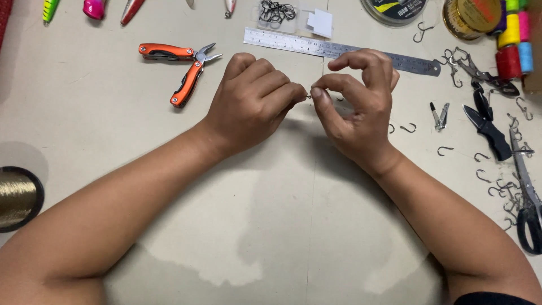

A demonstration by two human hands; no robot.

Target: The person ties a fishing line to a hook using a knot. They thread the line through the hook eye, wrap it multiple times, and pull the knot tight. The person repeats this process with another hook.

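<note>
My left hand (254,99) and my right hand (355,107) meet fingertip to fingertip above the middle of the table. Between them they pinch a tiny metal piece, apparently a fish hook (309,96); most of it is hidden by the fingers. Any line on it is too fine to see. My left fingers are curled into a fist with thumb and forefinger pressed together. My right thumb and forefinger pinch, while the other fingers arch above.
Orange-handled pliers (183,70) lie open at upper left, a steel ruler (339,49) behind my hands. Loose hooks (446,149), nail clippers (440,116), a black knife (488,130) and scissors (528,192) crowd the right. Thread spools (514,39), line spools, lures (93,8) sit along the far edge.
</note>
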